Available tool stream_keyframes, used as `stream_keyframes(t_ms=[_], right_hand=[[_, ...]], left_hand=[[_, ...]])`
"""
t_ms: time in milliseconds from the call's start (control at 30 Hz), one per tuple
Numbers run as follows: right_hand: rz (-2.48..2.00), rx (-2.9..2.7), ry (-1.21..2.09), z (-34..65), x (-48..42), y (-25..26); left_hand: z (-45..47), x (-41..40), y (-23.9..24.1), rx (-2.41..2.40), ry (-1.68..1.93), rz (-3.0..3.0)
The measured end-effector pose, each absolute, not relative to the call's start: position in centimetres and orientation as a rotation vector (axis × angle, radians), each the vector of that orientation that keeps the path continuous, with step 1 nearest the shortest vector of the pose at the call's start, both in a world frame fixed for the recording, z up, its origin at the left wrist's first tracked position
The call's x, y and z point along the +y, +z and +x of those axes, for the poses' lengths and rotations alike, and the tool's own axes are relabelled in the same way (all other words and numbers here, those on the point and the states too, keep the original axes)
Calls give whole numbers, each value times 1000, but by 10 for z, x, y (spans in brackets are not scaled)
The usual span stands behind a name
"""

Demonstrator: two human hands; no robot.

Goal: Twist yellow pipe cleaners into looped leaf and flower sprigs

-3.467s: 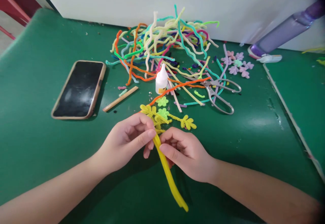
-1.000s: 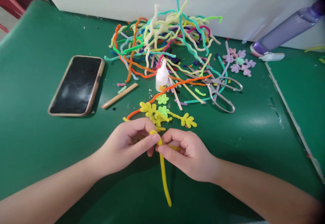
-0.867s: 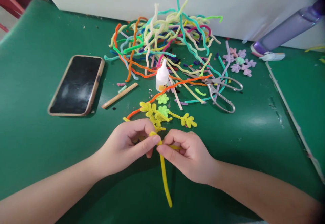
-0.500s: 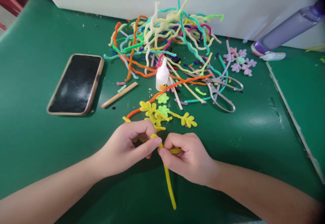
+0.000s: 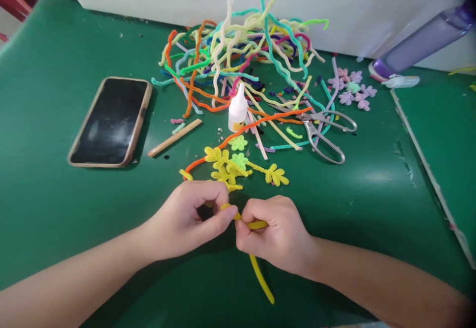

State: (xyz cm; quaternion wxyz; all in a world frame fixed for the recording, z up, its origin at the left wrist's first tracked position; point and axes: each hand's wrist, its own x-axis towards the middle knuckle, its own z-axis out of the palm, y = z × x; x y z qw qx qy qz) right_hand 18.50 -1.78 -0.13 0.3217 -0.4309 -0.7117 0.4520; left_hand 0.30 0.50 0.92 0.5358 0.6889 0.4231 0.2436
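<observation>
Between my hands is a yellow pipe cleaner (image 5: 261, 279), its long free end hanging down toward me below the right hand. My left hand (image 5: 203, 214) pinches its upper part between thumb and fingers. Close beside it, my right hand (image 5: 273, 229) is closed on the same pipe cleaner, where a short piece crosses under the fingers. Just beyond lie yellow leaf shapes (image 5: 226, 171) bent from pipe cleaner, two light green flowers (image 5: 239, 161) and a long orange pipe cleaner (image 5: 256, 122). The part inside my fingers is hidden.
A tangled heap of coloured pipe cleaners (image 5: 241, 45) lies at the back. Before it stand a white glue bottle (image 5: 237, 114) and scissors (image 5: 316, 127). A phone (image 5: 109, 122) and wooden stick (image 5: 174, 138) lie left. Pink-purple flowers (image 5: 351, 90) and a purple bottle (image 5: 420, 42) are right.
My right hand has turned slightly and shifted a little to the right and toward me. The hanging end of the yellow pipe cleaner has swung to the right.
</observation>
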Motion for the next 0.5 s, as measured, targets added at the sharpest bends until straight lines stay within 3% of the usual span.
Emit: stream_keyframes(t_ms=[267, 500], right_hand=[[-1144, -1948, 1071, 184, -22, -2], [-1141, -1766, 1489, 191, -15, 5]], left_hand=[[4, 4, 10, 1013, 563, 1684], [1, 5, 7, 995, 630, 1363]])
